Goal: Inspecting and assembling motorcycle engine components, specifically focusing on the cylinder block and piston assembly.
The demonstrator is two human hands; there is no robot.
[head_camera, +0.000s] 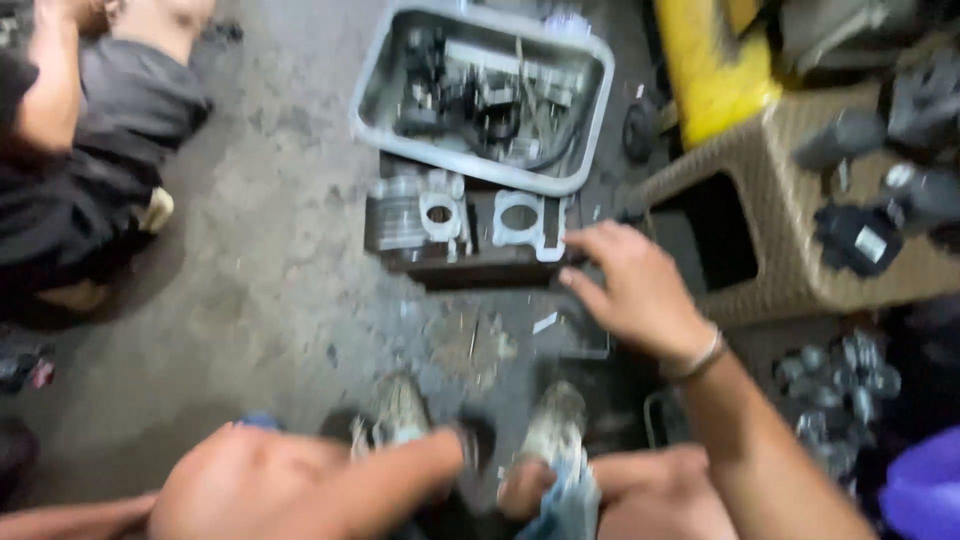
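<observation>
The right hand (632,290) rests its fingers (585,290) on the edge of a dark metal block (470,262) carrying a grey finned engine cylinder (415,215), below a grey plastic tray (375,95) on the concrete floor (270,300).

This looks like a small engine repair workshop run at floor level. A stained, gritty concrete floor (270,250) carries a metal tray (372,95) full of greasy parts, an engine cylinder block (400,215) on a dark slab, and heaps of dark mechanical pieces (845,385) alongside a woven stool (800,270).
</observation>
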